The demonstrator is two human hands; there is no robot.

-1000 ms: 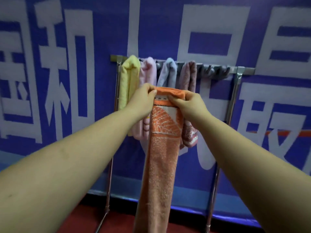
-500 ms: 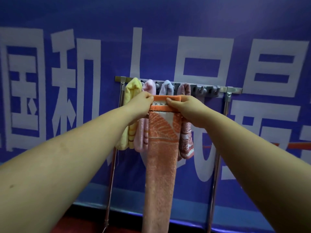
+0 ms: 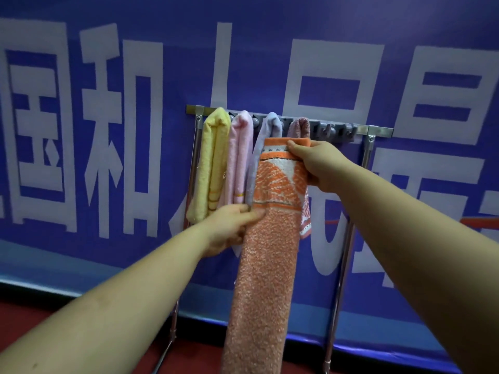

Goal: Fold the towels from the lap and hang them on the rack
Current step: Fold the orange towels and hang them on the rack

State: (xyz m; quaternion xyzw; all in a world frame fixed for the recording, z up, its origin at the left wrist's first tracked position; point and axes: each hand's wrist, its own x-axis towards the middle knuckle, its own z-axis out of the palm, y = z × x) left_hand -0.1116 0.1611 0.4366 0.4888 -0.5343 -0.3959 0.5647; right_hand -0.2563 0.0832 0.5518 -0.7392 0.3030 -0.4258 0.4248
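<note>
Hanging lengthwise before the rack [image 3: 378, 130], the orange towel [image 3: 266, 238] is pinched at its top fold by the right hand [image 3: 317, 164]; the left hand [image 3: 229, 228] grips its left edge, fingers closed.

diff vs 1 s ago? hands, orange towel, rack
The left hand let go of the orange towel's top edge and dropped to its left side, partway down. The right hand still pinches the top edge. The four towels on the rack hang as before.
</note>
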